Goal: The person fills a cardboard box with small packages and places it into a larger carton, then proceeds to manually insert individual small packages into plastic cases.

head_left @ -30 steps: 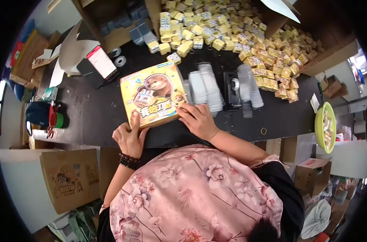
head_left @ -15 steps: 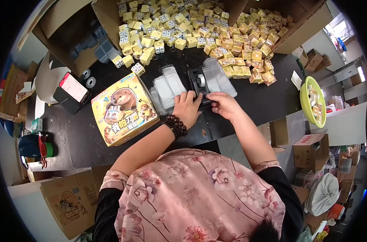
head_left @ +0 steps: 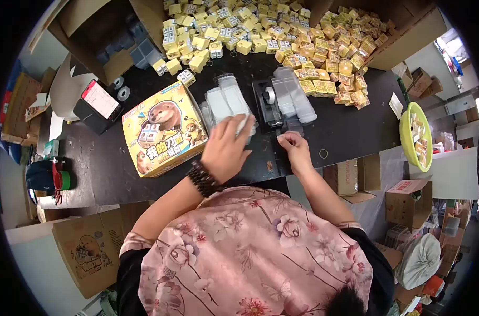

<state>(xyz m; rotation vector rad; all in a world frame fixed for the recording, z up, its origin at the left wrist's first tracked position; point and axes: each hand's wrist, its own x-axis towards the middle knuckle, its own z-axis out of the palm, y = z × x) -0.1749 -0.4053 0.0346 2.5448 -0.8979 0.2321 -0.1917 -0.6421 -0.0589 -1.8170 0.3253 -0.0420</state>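
Observation:
My left hand [head_left: 228, 147] wears a dark bead bracelet and lies with its fingers outstretched over the near end of a stack of clear plastic packs [head_left: 223, 100]. My right hand [head_left: 297, 151] is drawn into a pinch at the near end of a black tape dispenser [head_left: 267, 108]. Whatever is between its thumb and finger is too small to make out. A white roll [head_left: 270, 95] sits in the dispenser. Just right of it lie more clear plastic packs [head_left: 293, 97]. A yellow printed box [head_left: 163, 129] with a dog picture stands left of my left hand.
Piles of yellow-and-white small boxes [head_left: 229, 31] and orange-yellow small boxes [head_left: 345, 58] cover the back of the black table [head_left: 350, 126]. A phone [head_left: 100, 100] leans at left. A green basket [head_left: 416, 139] stands at right. A thin ring [head_left: 323, 153] lies near my right wrist.
My left hand has moved left, away from the dispenser and onto the stack of plastic packs. My right hand has come slightly toward me, still pinched. The view has shifted a little.

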